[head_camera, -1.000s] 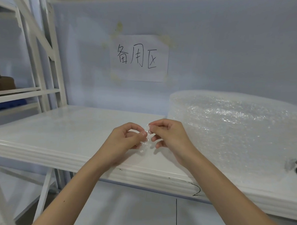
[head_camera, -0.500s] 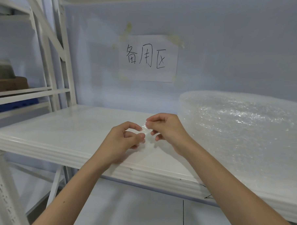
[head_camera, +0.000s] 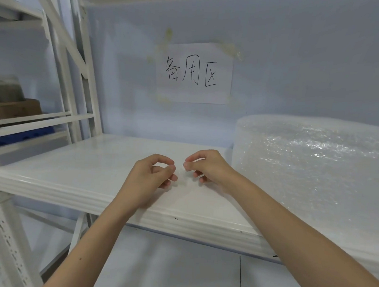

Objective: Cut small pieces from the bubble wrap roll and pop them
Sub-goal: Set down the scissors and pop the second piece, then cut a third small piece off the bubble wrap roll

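Shelf board (head_camera: 79, 160): smooth, glossy white finish. Bubble wrap roll (head_camera: 313, 166): clear plastic film, bubbled, glinting. Rack upright (head_camera: 87, 73): white painted metal. Wall sign (head_camera: 195, 73): matt paper.

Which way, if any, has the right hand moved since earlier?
Yes, slightly left: the right hand overlapped the left edge of the bubble wrap roll before; now it sits clear.

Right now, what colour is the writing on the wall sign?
Black, on a white wall sign; head view.

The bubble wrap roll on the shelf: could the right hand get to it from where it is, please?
Probably yes: the right hand hovers just left of the bubble wrap roll, nothing between them, though it pinches a small piece.
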Motion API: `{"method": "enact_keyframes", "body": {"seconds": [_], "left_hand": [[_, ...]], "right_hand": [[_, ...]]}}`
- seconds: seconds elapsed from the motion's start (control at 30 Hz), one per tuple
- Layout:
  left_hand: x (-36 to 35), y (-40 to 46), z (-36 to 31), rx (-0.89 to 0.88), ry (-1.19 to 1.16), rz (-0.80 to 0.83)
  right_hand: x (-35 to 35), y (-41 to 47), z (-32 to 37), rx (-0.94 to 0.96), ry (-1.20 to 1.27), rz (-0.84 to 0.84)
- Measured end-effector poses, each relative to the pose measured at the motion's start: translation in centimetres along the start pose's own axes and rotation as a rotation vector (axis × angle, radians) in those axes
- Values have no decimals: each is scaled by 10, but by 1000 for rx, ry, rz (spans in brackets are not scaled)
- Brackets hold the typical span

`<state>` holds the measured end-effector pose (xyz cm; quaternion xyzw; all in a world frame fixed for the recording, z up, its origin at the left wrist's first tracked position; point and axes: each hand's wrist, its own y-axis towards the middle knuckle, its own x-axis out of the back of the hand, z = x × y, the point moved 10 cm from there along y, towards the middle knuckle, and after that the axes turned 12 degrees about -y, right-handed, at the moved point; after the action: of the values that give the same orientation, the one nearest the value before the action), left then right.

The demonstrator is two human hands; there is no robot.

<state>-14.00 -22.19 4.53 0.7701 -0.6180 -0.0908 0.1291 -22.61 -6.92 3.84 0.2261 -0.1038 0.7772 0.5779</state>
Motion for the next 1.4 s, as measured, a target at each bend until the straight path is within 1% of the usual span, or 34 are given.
{"method": "enact_keyframes", "body": {"seconds": [0.1,0.2,0.67,0.83,0.97,1.07,1.17,1.23,1.3,1.33,1.37,1.4], "left_hand": [[3,1,1,-10,-23,-16],[3,2,1,-13,-52,-29],[5,0,0,10,-94,-66],[5,-2,-3,2,-96,-68],[2,-6,-8,-9,-112,-66],[-8,-11,-11,-9,-129,-50],[-28,-18,-13,-6,-134,1],[-47,-25,-13,6,-132,59],[-70,-31,-13,21,-139,127],[-83,-35,-13,26,-138,164],[-96,-39,-15,25,-132,201],[-109,-43,-17,19,-125,234]], "right_hand": [[-5,5,-10,-39,-45,-8],[-5,9,-14,-38,-108,-36],[-4,10,2,131,-387,-102],[3,5,3,115,-331,-137],[20,-10,17,136,-269,-235],[32,-39,30,174,-263,-273],[37,-91,31,207,-257,-202],[46,-137,16,174,-199,-126],[70,-188,-6,105,-168,-125],[91,-213,-17,65,-182,-179],[116,-237,-26,29,-221,-281],[147,-260,-34,-1,-284,-426]]}}
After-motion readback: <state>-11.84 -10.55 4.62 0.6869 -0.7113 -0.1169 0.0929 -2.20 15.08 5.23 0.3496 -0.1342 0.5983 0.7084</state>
